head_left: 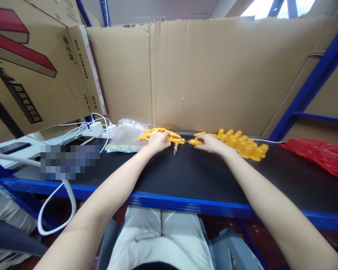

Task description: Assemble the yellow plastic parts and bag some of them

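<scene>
Small workshop or packing stn, likely in a warehouse: black worktop (186,176) w/ blue steel rack frame (312,86), flattened cardboard (214,75) as back wall, printed cartons (30,67) stacked at left. Batches of identical yellow plastic parts (243,144) on the worktop, plus poly bags (126,133), chargers (97,128) & cables.

Flat orange plastic pieces (169,135) lie in a loose pile at the far centre of the black bench, partly covered. One small orange piece (195,142) lies just right of it. Chunkier yellow-orange parts (246,146) heap further right.
</scene>
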`<act>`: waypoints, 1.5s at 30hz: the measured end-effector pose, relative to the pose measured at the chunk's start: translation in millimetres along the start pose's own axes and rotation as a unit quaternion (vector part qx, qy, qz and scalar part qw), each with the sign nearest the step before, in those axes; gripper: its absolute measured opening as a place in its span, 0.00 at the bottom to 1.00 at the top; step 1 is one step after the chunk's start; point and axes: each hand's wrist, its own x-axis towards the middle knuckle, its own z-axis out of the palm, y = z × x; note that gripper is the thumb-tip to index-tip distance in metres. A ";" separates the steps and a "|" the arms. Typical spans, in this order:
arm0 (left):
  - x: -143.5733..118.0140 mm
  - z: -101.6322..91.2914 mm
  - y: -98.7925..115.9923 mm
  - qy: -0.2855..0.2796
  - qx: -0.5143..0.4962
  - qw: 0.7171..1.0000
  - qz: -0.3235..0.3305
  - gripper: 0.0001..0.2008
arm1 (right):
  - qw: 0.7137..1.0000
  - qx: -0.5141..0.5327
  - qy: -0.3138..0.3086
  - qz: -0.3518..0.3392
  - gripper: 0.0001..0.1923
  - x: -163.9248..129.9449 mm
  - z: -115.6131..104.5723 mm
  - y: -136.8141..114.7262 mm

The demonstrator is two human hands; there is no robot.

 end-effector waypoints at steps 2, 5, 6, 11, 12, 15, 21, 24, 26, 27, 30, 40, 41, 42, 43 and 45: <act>-0.2 0.1 0.3 -0.003 -0.003 1.000 -0.001 0.17 | 1.000 0.005 0.001 -0.015 0.11 0.0 0.3 0.4; -0.7 0.1 1.3 -0.005 -0.008 1.000 0.001 0.17 | 0.999 0.020 0.008 -0.043 0.12 0.1 1.3 -1.2; -1.0 -0.1 1.9 -0.005 -0.009 1.000 0.002 0.17 | 0.998 0.029 0.014 -0.056 0.12 0.2 1.8 -2.5; -2.5 -1.4 6.4 -0.007 -0.004 1.000 0.007 0.16 | 0.991 0.067 0.046 -0.106 0.13 -0.3 3.3 -13.1; -2.8 -1.7 7.2 -0.007 -0.002 1.000 0.007 0.16 | 0.990 0.070 0.051 -0.110 0.13 -0.5 3.6 -14.8; -3.5 -2.0 8.3 -0.010 -0.001 1.000 0.006 0.16 | 0.988 0.077 0.061 -0.123 0.13 -0.1 5.7 -17.2; -3.2 -0.1 7.0 -0.016 -0.005 1.000 0.006 0.15 | 0.984 0.112 0.068 -0.122 0.16 3.4 12.6 -13.1; -2.4 0.6 5.5 -0.009 -0.005 1.000 0.007 0.15 | 0.978 0.186 0.043 -0.084 0.23 3.3 12.7 -7.1; -2.1 0.6 4.4 -0.006 -0.006 1.000 0.006 0.14 | 0.961 0.270 0.009 -0.057 0.27 2.0 11.2 -2.3; -2.0 0.6 3.8 -0.005 -0.008 1.000 0.006 0.14 | 0.949 0.312 -0.005 -0.048 0.27 1.2 10.0 -0.3; -2.2 0.5 1.9 0.002 -0.017 1.000 0.008 0.14 | 0.915 0.401 -0.025 -0.026 0.23 -1.2 6.5 1.8; -2.8 1.5 -0.3 -0.020 -0.016 1.000 0.009 0.13 | 0.878 0.472 -0.055 0.057 0.20 -1.7 12.6 -9.6; -2.5 1.8 -0.3 -0.023 -0.019 1.000 0.006 0.14 | 0.880 0.469 -0.054 0.057 0.20 -1.4 13.3 -8.9; -2.2 2.1 -0.4 -0.025 -0.023 0.999 0.003 0.14 | 0.881 0.466 -0.055 0.053 0.20 -1.1 13.9 -7.6; -1.9 2.6 -0.5 -0.026 -0.027 0.999 0.000 0.14 | 0.882 0.466 -0.057 0.045 0.21 -0.7 14.5 -5.9; -1.3 3.6 -0.8 -0.023 -0.036 0.999 -0.006 0.14 | 0.880 0.470 -0.067 0.025 0.23 0.3 15.8 -1.6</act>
